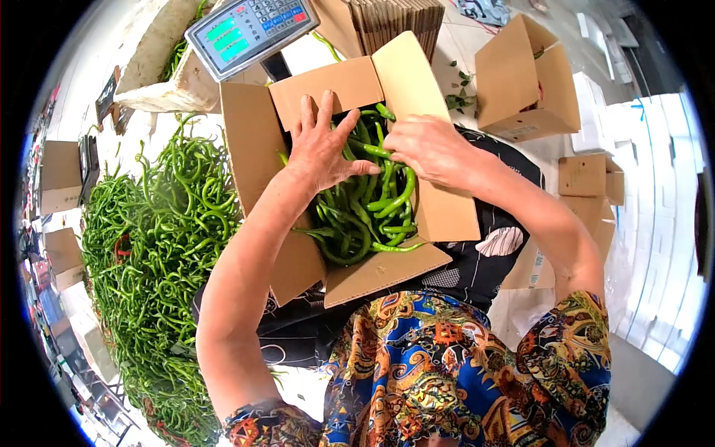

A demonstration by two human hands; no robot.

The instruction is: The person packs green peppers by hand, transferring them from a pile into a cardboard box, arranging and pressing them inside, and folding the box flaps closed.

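Note:
An open cardboard box (253, 141) stands before me with its flaps spread, and long green chili peppers (350, 205) fill it. Over the box's far left part, my left hand (324, 153) is open. Its fingers are spread towards the back flap (328, 83) and its thumb reaches across the peppers. At the box's right side my right hand (432, 153) is closed, fingertips pinched at the end of a green chili pepper (370, 150). Part of the box's contents is hidden under both hands.
A large heap of green chili peppers (160, 261) lies on the left. Behind the box stand a digital scale display (253, 30), a white foam box (167, 93) and stacked flat cardboard (398, 26). Another open carton (521, 82) is at the right rear.

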